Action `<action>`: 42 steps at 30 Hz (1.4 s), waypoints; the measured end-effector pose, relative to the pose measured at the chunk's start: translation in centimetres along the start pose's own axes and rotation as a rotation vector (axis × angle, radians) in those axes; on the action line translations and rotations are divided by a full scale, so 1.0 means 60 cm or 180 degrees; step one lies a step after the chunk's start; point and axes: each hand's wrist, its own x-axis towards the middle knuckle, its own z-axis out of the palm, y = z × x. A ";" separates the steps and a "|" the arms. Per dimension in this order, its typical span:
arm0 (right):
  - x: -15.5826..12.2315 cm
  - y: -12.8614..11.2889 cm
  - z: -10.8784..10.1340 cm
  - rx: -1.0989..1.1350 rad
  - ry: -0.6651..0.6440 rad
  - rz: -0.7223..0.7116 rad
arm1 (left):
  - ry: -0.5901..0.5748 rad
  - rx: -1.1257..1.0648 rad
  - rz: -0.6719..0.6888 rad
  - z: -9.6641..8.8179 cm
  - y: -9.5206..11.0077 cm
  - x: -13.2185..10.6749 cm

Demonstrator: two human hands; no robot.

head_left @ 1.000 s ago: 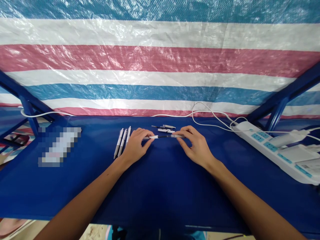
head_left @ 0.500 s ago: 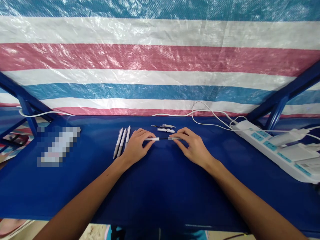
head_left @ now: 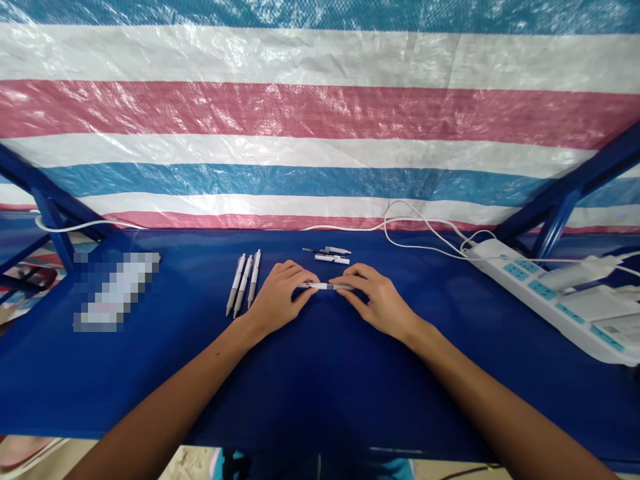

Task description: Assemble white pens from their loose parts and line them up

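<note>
Between my two hands a pen in parts lies level, just over the blue table. My left hand pinches the white pen barrel, its fingers closed round it. The grey front piece is pinched in my right hand. The two pieces meet or nearly meet; a short dark stretch shows at the joint. Left of my left hand, three white pens with grey grips lie side by side. Beyond my hands are loose pen parts: a white barrel, a grey-tipped piece and a dark refill.
A white power strip with plugs and adapters lies at the right. White cables run along the back. A blurred-out pale object is at the left. Blue metal braces stand at both sides, before a striped tarp.
My hands have come closer together, and the pen's two pieces have closed over most of the dark refill that showed between them. Both hands sit slightly nearer to me.
</note>
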 end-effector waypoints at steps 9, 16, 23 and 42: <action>-0.001 -0.001 0.001 0.0055 -0.0047 -0.0017 | -0.0053 0.0036 0.0015 0.004 0.002 -0.002; 0.001 -0.003 -0.001 0.0225 -0.0012 0.0039 | -0.0016 0.0048 0.0068 0.004 0.001 -0.002; 0.002 -0.002 -0.001 0.0320 -0.0010 0.0105 | 0.0016 0.0053 0.0101 0.003 -0.001 -0.002; 0.007 0.005 -0.014 0.0383 -0.0039 0.0491 | 0.0080 0.0004 -0.0190 -0.005 -0.004 0.000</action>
